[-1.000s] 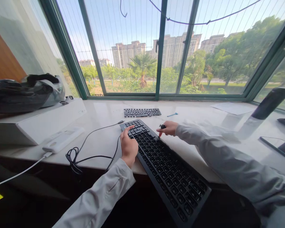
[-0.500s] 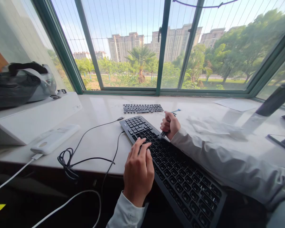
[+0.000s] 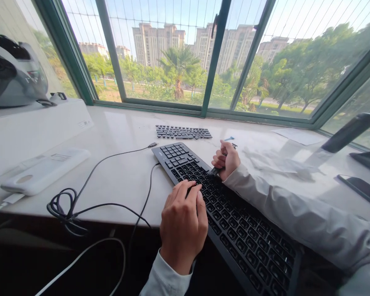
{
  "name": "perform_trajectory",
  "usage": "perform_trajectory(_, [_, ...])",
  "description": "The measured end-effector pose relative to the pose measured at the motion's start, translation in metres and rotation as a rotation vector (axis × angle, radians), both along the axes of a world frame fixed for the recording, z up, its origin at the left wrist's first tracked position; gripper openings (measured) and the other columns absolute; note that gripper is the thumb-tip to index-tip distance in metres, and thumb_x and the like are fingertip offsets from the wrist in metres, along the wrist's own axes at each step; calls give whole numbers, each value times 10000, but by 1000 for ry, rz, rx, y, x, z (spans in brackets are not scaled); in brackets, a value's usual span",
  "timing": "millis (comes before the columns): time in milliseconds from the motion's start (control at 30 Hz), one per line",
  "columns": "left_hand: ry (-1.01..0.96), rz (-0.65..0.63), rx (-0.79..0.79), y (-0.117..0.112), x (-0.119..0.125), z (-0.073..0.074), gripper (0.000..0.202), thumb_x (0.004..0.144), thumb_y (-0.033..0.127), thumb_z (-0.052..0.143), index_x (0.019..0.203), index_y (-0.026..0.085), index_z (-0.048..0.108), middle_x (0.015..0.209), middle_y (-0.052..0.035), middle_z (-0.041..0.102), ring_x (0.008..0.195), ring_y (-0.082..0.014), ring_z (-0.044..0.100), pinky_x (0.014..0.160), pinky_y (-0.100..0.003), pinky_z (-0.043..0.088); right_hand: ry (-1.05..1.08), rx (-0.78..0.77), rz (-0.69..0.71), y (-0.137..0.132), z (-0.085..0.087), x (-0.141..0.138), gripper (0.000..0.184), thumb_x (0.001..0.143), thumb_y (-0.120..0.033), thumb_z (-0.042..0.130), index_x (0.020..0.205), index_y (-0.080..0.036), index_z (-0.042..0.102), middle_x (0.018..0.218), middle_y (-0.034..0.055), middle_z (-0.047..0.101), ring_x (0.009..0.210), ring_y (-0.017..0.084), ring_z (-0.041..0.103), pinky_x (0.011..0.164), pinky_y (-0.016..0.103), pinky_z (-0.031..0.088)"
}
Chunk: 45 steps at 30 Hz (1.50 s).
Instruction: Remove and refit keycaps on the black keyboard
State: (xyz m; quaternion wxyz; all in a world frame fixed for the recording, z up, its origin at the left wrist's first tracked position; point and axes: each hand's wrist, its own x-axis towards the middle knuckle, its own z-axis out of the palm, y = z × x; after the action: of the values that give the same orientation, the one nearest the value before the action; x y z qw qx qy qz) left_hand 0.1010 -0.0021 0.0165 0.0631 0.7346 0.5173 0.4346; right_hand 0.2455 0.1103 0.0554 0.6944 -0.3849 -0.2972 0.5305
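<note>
A black keyboard [image 3: 234, 222] lies slanted across the white sill, its near end jutting over the front edge. My left hand [image 3: 182, 224] rests on its left side, fingers curled together and pressed on the keys. My right hand [image 3: 225, 159] is closed in a fist round a small dark tool [image 3: 215, 170] whose tip touches the keys near the keyboard's far edge. A flat block of loose black keycaps [image 3: 183, 132] lies beyond the keyboard, close to the window.
The keyboard's black cable [image 3: 89, 197] coils at the left. A white device [image 3: 43, 170] with a white cord sits beside a white box [image 3: 33, 127]. A small blue item [image 3: 229, 138], a paper sheet [image 3: 296, 135] and dark devices [image 3: 362, 189] lie to the right.
My left hand slid from the keyboard's far left corner down its left edge. My right hand closed into a fist on the tool and brought its tip onto the keys. The camera moved closer.
</note>
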Motion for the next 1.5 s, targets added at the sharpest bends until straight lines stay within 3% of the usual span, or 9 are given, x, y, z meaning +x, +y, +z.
perform_trajectory(267, [-13,-7,50,0,0,-5,293,910,196,434,1066,175,682,1141,-78,663,1154,-240,550,984,-430,485,-166,47,-47,-5,1,-13,431,770,-298,588,509,-223,253,351,-110,193,286,34,143,278,181,116])
perform_trajectory(533, [-17,-10,72,0,0,-8,297,899,177,435,1061,146,681,1148,-92,671,1181,-248,545,989,-441,487,6,-68,-126,-1,2,-7,391,843,-255,492,546,-214,241,350,-111,184,300,40,116,281,170,111])
perform_trajectory(800, [-29,-8,83,0,1,-8,298,899,182,436,1050,143,689,1147,-94,674,1179,-246,549,996,-446,482,209,-266,-54,12,-3,9,389,865,-205,453,576,-211,194,359,-119,178,291,31,128,277,143,123])
perform_trajectory(900, [-33,-14,82,0,1,-8,302,899,178,431,1044,140,693,1142,-94,677,1179,-243,551,1001,-444,480,115,-161,-45,8,-3,4,393,855,-232,475,559,-215,218,352,-118,182,292,33,119,278,158,107])
perform_trajectory(1067, [-30,-21,81,-1,0,-8,301,894,174,441,1058,132,690,1147,-99,676,1180,-246,550,998,-442,484,-234,148,58,-3,-8,-11,436,768,-337,622,520,-221,283,354,-107,236,286,35,172,285,186,130])
perform_trajectory(1133, [-30,-21,78,-1,0,-8,304,894,173,440,1060,128,690,1146,-101,677,1180,-248,550,997,-444,483,-269,178,57,-4,-9,-14,442,745,-353,643,515,-222,289,357,-105,243,286,35,181,285,189,137])
perform_trajectory(1500, [-44,-4,78,-1,2,-7,287,887,174,449,1014,139,704,1119,-103,684,1157,-256,565,988,-458,481,125,-125,-63,10,-3,0,360,817,-233,504,582,-218,232,366,-122,185,301,40,110,268,155,113])
